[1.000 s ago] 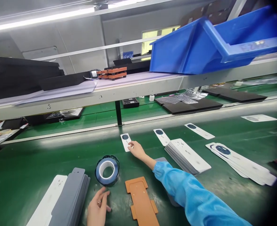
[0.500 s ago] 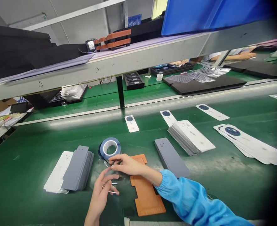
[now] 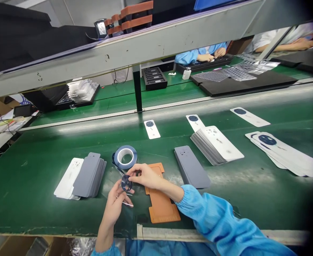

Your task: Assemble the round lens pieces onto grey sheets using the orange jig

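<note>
Between the finger and thumb of my right hand (image 3: 145,176) is a round dark blue film sticker (image 3: 127,182) with holes in it. My left hand (image 3: 114,204) is curled around a pair of thin silver tweezers (image 3: 128,204), its fingertips close behind the sticker; whether they touch it I cannot tell. Just beyond both hands lies a roll of blue film tape (image 3: 125,157) with a white core. An orange jig plate (image 3: 163,206) rests flat under my right forearm. Left of the hands, grey phone-shaped panels (image 3: 88,176) lean over a stack of white panels (image 3: 68,177).
On the right stand a grey panel stack (image 3: 190,167) and a white panel stack (image 3: 222,145). White panels with round blue stickers (image 3: 286,153) lie farther right, with several single ones behind. A shelf beam (image 3: 124,53) crosses above. Across the bench are a co-worker's hands (image 3: 212,57).
My right hand now has the round blue sticker, lifted over my left hand near the tape roll. The view has tilted downward, showing the bench's front edge.
</note>
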Demonstrator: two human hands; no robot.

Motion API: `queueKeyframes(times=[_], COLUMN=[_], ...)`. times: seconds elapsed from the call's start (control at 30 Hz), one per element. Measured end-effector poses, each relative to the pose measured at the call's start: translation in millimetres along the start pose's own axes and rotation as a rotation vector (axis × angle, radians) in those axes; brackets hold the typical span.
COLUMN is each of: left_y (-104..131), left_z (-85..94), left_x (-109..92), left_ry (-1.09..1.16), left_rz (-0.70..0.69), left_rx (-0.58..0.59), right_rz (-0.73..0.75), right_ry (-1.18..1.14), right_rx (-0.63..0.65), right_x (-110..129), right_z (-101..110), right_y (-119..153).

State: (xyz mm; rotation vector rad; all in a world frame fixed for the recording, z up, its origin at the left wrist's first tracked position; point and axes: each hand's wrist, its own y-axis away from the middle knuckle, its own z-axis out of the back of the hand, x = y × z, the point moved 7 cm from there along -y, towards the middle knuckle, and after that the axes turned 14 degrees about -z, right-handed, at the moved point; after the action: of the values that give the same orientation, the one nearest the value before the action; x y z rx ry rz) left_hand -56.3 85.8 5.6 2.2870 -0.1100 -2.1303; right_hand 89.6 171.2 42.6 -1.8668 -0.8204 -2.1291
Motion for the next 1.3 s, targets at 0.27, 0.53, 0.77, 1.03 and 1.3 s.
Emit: queueKeyframes(times=[0.27, 0.53, 0.77, 1.03, 1.3], left_y=[-2, 16, -39, -65, -66], left_z=[41.6, 26.9, -51.8, -60.1, -61.7], left_x=[-9, -72, -8, 25, 25], left_ry=[-0.277, -0.840, -0.278, -0.229, -0.284], left_rz=[-0.058, -0.450, -0.052, 0.008, 0.004], left_rx=[-0.228, -0.579, -0.065, 0.050, 0.043], right_rz=[-0.045, -0.159, -0.245, -0.154, -0.216], right_ry=[-0.133, -0.056, 0.076, 0.245, 0.315], right_rx=[0.026, -0.075, -0.048, -0.123, -0.143], right_x=[2, -30, -53, -47, -53], right_z=[20, 77, 83, 96, 99], right_y=[28, 62, 64, 54, 49])
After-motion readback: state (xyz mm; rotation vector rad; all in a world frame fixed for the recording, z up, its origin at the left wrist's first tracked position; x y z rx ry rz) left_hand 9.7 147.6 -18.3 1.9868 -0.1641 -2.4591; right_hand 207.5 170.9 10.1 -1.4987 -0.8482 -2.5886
